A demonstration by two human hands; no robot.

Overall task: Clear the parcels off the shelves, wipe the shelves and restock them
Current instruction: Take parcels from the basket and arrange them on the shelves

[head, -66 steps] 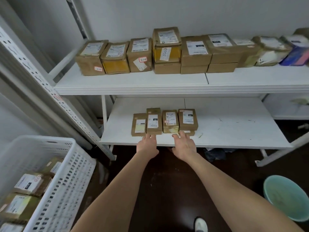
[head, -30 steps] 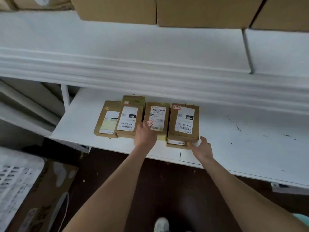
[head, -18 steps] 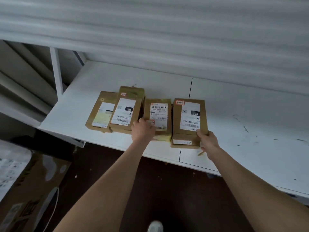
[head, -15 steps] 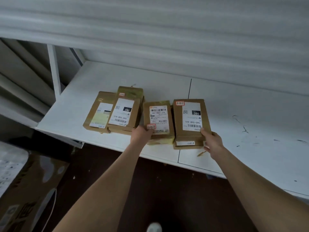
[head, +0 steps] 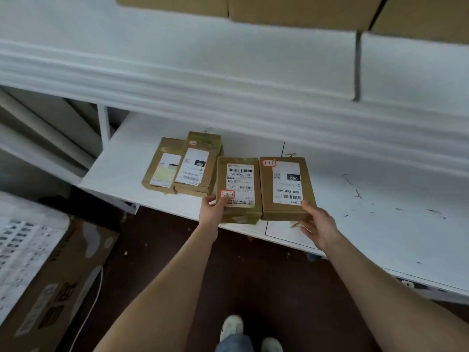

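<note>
Because left parcel (head: 238,186) abuts right parcel (head: 285,186), left hand (head: 212,212) pinches former's near corner, right hand (head: 318,226) grips latter's outer corner; probably lifting both as pair.

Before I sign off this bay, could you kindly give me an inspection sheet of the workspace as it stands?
Surface: white lower shelf, dark scuffs on its right part.
Job's things: left front parcel and right front parcel side by side at the shelf's front edge; flat parcel and taller parcel behind-left.
Clutter: small yellowish scrap on the shelf beside the right hand.
Grippers: left hand grips the left front parcel; right hand grips the right front parcel.
Cables: white cord over the floor carton.
Surroundings: upper shelf carrying brown boxes; white basket at left.
</note>
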